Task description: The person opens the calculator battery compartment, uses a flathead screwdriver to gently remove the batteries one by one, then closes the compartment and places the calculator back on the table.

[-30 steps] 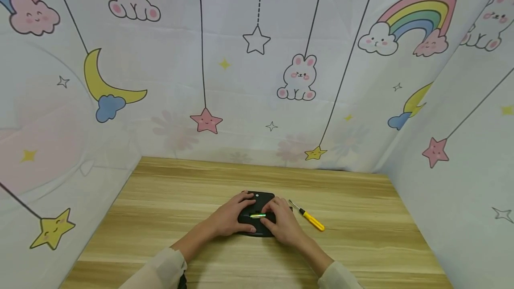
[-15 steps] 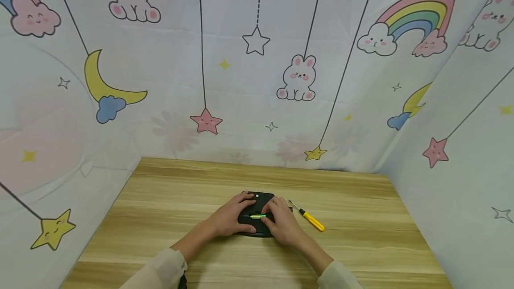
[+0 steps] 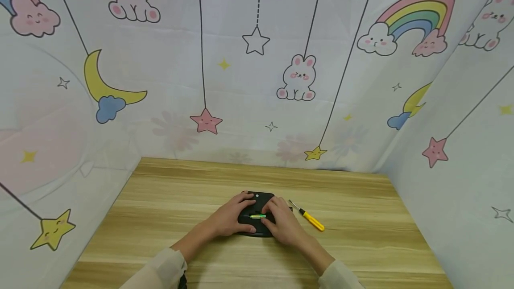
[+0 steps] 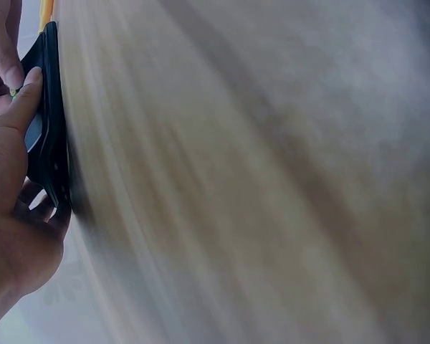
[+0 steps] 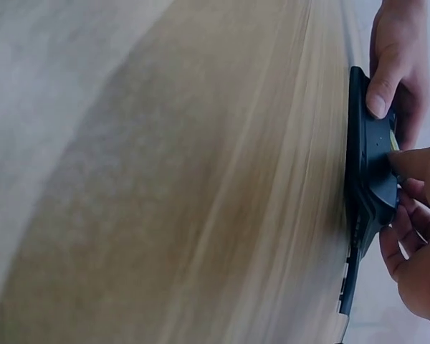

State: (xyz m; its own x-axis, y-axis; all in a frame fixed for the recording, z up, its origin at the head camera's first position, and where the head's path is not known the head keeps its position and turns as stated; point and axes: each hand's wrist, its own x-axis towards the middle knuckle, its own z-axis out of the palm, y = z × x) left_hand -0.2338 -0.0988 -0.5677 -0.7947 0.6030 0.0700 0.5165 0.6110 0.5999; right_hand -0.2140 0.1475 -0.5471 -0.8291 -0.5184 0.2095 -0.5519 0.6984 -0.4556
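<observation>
A black plastic device (image 3: 263,198) with a rounded outline rests on the wooden table, and its kind cannot be told. A slim green battery (image 3: 257,216) lies across its middle. My left hand (image 3: 226,215) holds the device from the left, thumb on the near part and fingers over the far part. From the right, my right hand (image 3: 284,221) pinches the battery's right end between thumb and fingers. In the right wrist view the thumb reaches the device (image 5: 373,165), while most of the battery is hidden. Fingers of the left hand (image 4: 18,208) wrap its edge in the left wrist view.
To the right of the device lies a screwdriver (image 3: 312,220) with a yellow handle, its metal tip pointing away. A small dark piece (image 3: 291,209) shows just beyond the right hand. Printed cloth walls (image 3: 241,101) surround the wooden table (image 3: 180,182).
</observation>
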